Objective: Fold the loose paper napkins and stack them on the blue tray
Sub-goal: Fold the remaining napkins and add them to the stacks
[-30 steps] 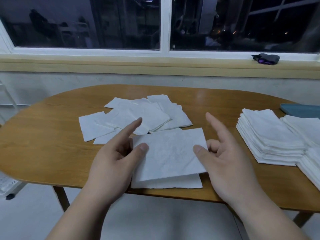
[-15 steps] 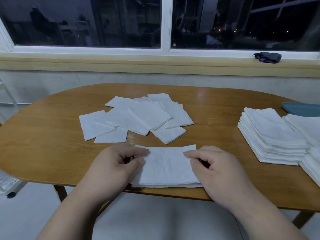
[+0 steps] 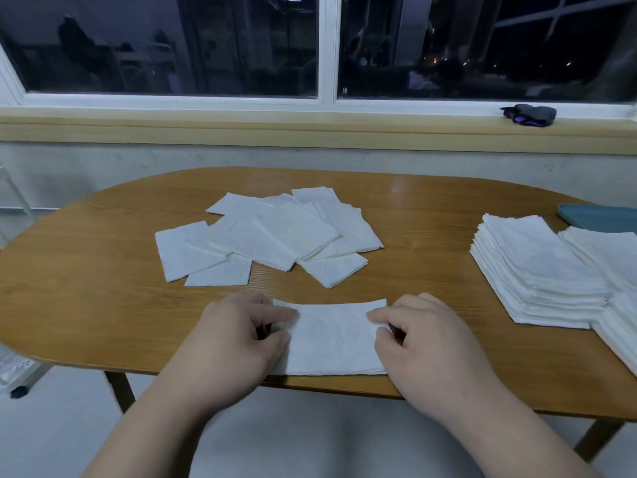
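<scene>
The blue tray (image 3: pixel 599 217) and the nearer napkin stack (image 3: pixel 620 326) run off the right edge.

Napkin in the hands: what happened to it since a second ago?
The raised far half of the napkin came down toward the person; it now lies flat, folded in half, with the left hand and right hand pinching its ends. The loose pile and folded stacks stayed put.

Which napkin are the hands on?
The folded napkin lying alone up front: left hand and right hand pinch its ends. The loose pile and the stacks lie apart, untouched.
</scene>
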`<state>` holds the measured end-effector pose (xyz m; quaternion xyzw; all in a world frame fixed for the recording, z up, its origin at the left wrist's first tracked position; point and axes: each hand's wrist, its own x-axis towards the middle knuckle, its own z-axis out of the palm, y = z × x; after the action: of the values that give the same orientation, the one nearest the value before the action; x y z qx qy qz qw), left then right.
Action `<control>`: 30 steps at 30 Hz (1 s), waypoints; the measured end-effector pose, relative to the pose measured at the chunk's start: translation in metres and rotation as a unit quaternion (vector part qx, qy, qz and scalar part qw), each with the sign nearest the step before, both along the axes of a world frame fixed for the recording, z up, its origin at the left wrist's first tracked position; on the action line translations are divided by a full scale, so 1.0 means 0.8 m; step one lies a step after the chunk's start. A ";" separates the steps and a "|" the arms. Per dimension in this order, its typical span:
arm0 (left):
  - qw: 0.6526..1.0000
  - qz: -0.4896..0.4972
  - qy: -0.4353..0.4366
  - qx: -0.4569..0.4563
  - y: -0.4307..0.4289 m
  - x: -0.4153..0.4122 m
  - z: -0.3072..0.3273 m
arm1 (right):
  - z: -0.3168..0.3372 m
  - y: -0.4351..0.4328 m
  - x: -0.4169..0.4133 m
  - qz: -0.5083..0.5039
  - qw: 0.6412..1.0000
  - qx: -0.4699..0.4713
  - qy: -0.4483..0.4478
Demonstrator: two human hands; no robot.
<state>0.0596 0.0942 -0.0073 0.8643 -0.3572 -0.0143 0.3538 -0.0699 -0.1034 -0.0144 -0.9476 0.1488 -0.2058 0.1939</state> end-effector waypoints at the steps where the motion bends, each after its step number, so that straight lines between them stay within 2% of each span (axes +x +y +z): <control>1: 1.000 0.001 -0.002 0.000 0.000 0.000 -0.001 | 0.001 0.001 0.000 0.000 1.000 -0.001 0.004; 7: 0.999 0.013 -0.039 0.003 0.001 0.000 -0.002 | -0.001 0.002 0.001 -0.024 1.000 -0.001 0.010; 10: 0.998 -0.015 -0.056 0.008 0.003 -0.002 0.000 | -0.003 0.000 0.002 -0.013 1.000 -0.003 0.015; 17: 0.995 -0.050 -0.056 0.062 0.013 0.004 0.003 | -0.003 -0.003 0.004 0.015 0.999 0.001 0.030; 27: 0.997 -0.028 -0.041 0.057 0.033 0.014 0.005 | 0.004 0.009 0.021 0.049 0.997 -0.023 0.064; 30: 0.998 -0.010 -0.024 0.053 0.045 0.021 0.007 | 0.017 0.016 0.039 0.061 0.993 -0.027 0.099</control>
<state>0.0766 0.1305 -0.0013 0.8782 -0.3732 -0.0164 0.2989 -0.0386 -0.0906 -0.0009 -0.9756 0.1034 -0.1024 0.1645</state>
